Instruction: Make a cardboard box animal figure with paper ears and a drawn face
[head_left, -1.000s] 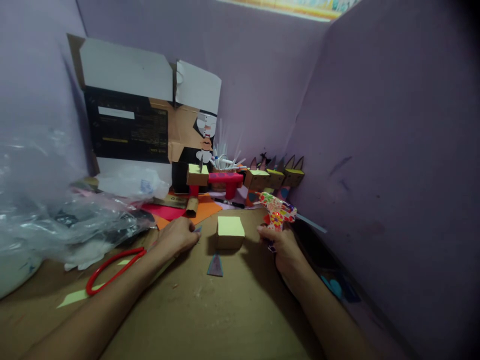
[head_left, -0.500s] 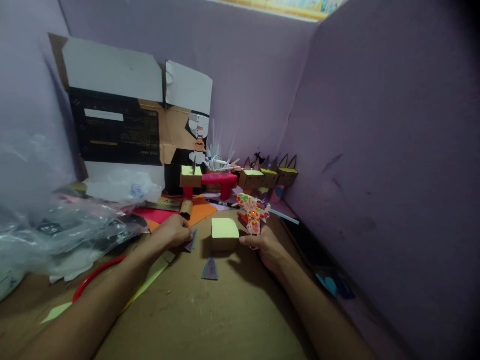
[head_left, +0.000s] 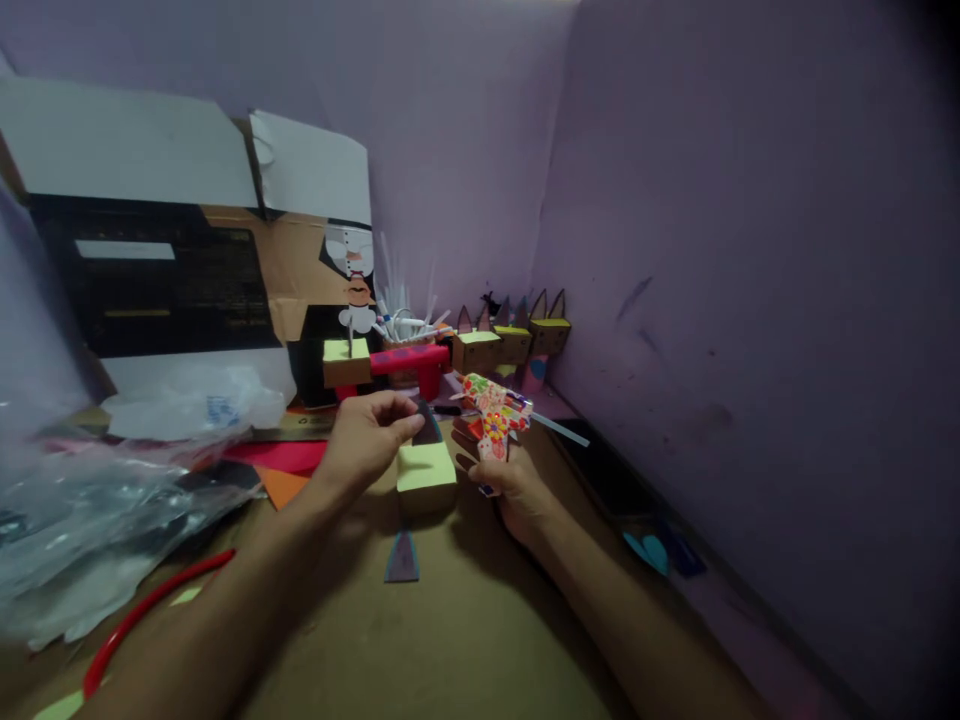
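My left hand [head_left: 367,437] pinches a dark triangular cardboard ear [head_left: 427,426] between thumb and fingers, upright just behind the top of a small cardboard box [head_left: 425,470] with a pale yellow top. Whether the ear touches the box, I cannot tell. My right hand [head_left: 521,492] is wrapped round the handle of a flower-patterned hot glue gun [head_left: 492,408], its nozzle towards the upper left. A clear glue stick [head_left: 562,430] pokes out of its back. In front of the box lies another grey ear [head_left: 403,558] with a blue edge, flat on the cardboard work surface [head_left: 450,640].
Behind stand a red piece [head_left: 409,362] bearing a yellow-topped box [head_left: 346,362], a basket of white straws [head_left: 405,325] and several eared boxes [head_left: 480,348]. Clear plastic bags [head_left: 112,500] and a red curved handle [head_left: 150,610] lie left. A purple wall [head_left: 735,300] rises right.
My left hand has lifted the ear from the work surface and brought it right, to the box's top. My right hand has drawn its fingers off the box, still gripping the glue gun. The view has turned right.
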